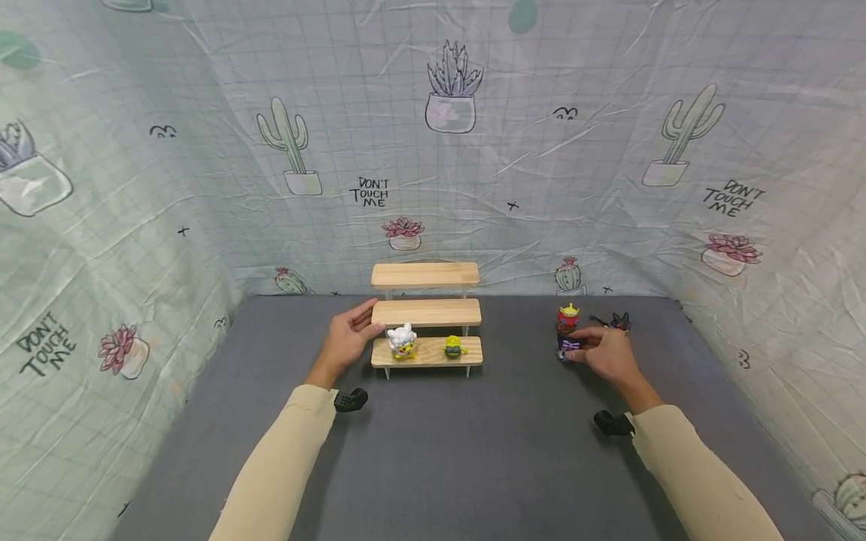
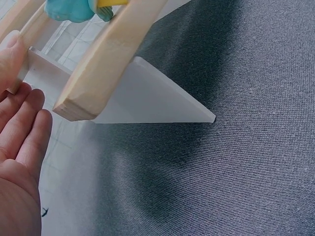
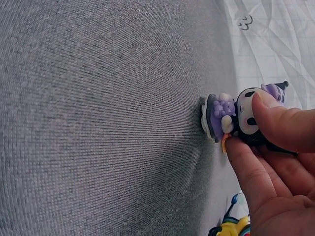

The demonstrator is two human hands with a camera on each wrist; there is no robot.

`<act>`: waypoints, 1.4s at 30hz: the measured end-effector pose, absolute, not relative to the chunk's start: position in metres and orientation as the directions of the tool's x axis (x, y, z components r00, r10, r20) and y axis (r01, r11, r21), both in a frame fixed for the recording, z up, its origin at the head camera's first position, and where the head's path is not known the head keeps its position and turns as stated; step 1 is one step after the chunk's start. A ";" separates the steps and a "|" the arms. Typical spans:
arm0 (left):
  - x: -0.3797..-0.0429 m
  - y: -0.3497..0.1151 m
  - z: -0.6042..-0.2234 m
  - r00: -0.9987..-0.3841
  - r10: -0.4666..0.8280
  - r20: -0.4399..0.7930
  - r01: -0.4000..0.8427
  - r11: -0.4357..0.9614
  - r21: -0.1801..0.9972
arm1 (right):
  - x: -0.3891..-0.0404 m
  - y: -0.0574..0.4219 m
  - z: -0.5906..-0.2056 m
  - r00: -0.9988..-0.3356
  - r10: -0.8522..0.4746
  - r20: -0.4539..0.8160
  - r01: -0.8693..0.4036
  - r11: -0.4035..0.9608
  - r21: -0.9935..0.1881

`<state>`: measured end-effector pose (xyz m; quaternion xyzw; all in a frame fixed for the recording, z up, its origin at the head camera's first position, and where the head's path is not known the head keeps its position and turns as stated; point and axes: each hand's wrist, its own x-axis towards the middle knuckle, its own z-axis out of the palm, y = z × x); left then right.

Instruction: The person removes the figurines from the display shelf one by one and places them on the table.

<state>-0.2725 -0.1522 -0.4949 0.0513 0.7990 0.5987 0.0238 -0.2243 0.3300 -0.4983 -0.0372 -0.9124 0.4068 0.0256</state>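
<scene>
A three-step wooden display shelf [image 1: 426,312] stands on the grey cloth. My left hand [image 1: 345,338] grips the left end of its middle step, thumb [image 2: 11,54] on one side and fingers on the other. On the lowest step are a white-topped figurine [image 1: 402,342] at the left and a small green-yellow figurine [image 1: 453,347] at the right. Off to the right, my right hand [image 1: 609,357] pinches a purple figurine with a black hood and white face [image 3: 224,110] between thumb and fingers. Its base is at the cloth; whether it touches is unclear.
Just behind the right hand stand a red figurine with a green top [image 1: 569,315] and a dark, winged-looking figurine [image 1: 619,322]. A printed fabric backdrop [image 1: 514,165] encloses the grey cloth [image 1: 440,458] at the back and both sides.
</scene>
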 end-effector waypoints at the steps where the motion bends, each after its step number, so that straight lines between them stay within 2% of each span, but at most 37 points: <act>1: -0.272 -0.152 -0.494 -0.993 0.113 0.024 0.054 0.276 0.960 | -0.224 0.330 -0.498 -0.996 0.083 0.016 0.044 0.667 -0.744; 14: -0.271 -0.152 -0.492 -0.993 0.118 0.019 0.051 0.271 0.961 | -0.221 0.332 -0.496 -0.997 0.074 -0.017 0.064 0.698 -0.713; 22: -0.271 -0.153 -0.493 -0.993 0.118 0.020 0.052 0.273 0.961 | -0.212 0.332 -0.484 -0.993 0.109 0.037 0.052 0.708 -0.704; 31: -0.272 -0.153 -0.493 -0.992 0.121 0.027 0.059 0.274 0.960 | -0.202 0.318 -0.463 -0.976 0.157 0.151 0.004 0.704 -0.710; 42: -0.273 -0.153 -0.493 -0.992 0.121 0.024 0.057 0.278 0.959 | -0.196 0.281 -0.455 -0.996 0.025 0.084 -0.054 0.585 -0.809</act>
